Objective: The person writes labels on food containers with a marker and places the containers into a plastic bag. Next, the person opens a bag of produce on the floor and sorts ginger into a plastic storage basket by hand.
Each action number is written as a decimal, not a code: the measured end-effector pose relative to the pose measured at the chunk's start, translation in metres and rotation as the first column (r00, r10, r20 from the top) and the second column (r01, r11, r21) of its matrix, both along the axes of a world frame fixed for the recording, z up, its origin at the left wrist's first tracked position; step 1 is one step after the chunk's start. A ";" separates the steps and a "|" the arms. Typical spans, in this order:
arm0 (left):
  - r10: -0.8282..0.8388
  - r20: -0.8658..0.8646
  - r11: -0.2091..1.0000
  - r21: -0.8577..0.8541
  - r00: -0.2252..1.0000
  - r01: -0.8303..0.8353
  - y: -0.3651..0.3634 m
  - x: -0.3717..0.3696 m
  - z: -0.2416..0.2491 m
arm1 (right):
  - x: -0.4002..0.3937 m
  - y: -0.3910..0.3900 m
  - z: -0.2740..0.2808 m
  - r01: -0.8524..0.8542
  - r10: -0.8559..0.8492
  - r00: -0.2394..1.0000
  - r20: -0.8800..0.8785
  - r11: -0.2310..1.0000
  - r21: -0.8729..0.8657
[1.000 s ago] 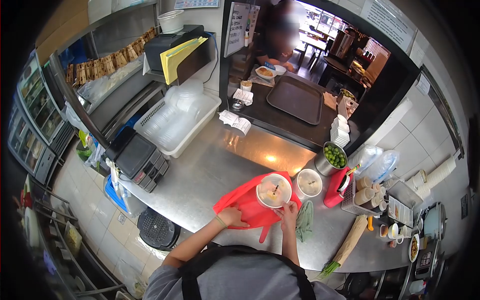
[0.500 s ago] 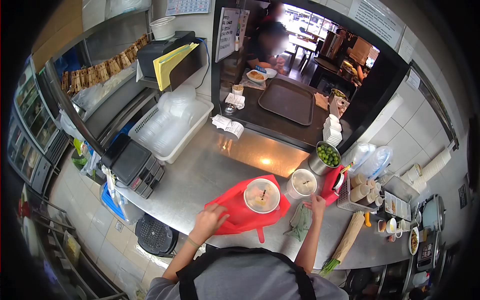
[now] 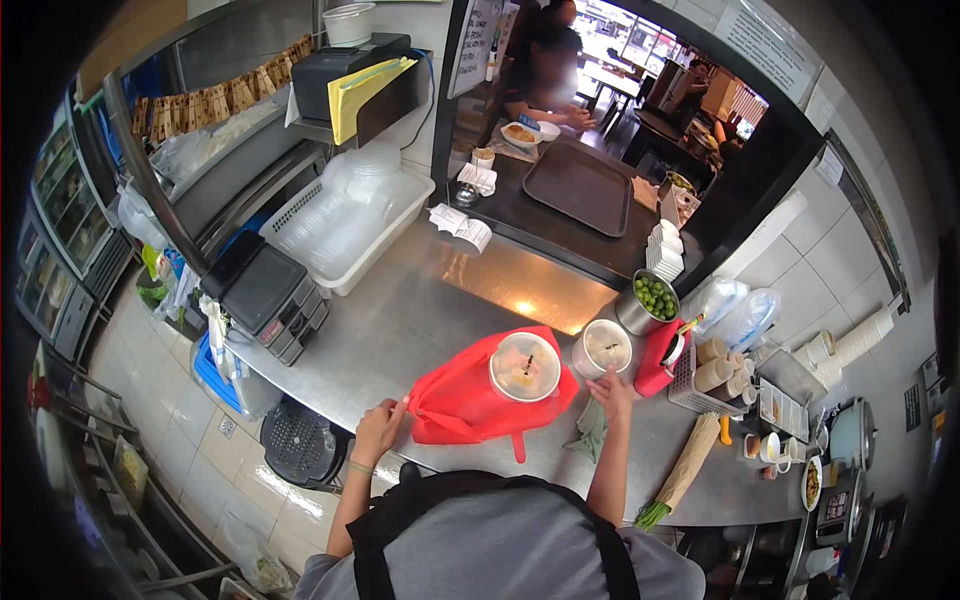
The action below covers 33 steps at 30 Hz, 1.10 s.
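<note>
Left hand (image 3: 378, 432): fingers touched soft red bag (image 3: 455, 400); clamp unclear.
Right hand (image 3: 613, 396): fingers lay apart at right bowl (image 3: 604, 347).
Left bowl (image 3: 525, 368): sat on bag, over tabletop (image 3: 370, 340); judged heavy, best held by sides.

And here's the steel tabletop (image 3: 375, 340), gleaming and busy! Left end, a black drawer unit (image 3: 268, 290), with a white crate (image 3: 352, 274) of clear plasticware near it. Centre, a red bag (image 3: 455, 400) spread flat; to its right, a lidded tub (image 3: 606, 348), a green cloth (image 3: 588, 432) nearer the front edge. Further right, a metal pot (image 3: 634, 314) of green fruit, a red holder (image 3: 652, 368), a perforated basket (image 3: 688, 394), and a paper-wrapped bundle (image 3: 687, 465) lying slantwise!
</note>
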<state>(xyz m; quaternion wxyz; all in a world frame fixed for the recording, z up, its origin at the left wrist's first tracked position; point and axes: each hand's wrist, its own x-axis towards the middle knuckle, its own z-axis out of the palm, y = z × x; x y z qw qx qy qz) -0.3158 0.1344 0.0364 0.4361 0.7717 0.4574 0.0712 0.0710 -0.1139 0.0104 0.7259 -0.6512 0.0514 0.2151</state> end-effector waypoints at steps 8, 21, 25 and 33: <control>0.051 0.243 0.900 -0.432 0.969 0.061 -0.005 0.000 0.002 | 0.009 0.021 -0.012 0.207 -0.215 0.976 0.020 0.958 0.199; 0.434 0.547 0.706 -0.700 0.716 0.106 -0.020 0.019 0.016 | -0.125 0.042 0.100 -0.260 0.238 0.965 0.108 0.915 0.308; 0.495 0.578 0.643 -0.746 0.649 0.174 -0.011 0.023 0.011 | -0.171 0.066 0.068 -0.425 0.445 0.896 0.000 0.856 0.294; 0.480 0.724 0.764 -0.623 0.495 0.169 -0.024 0.045 0.053 | -0.188 0.081 0.015 -0.660 0.667 0.744 -0.035 0.742 0.115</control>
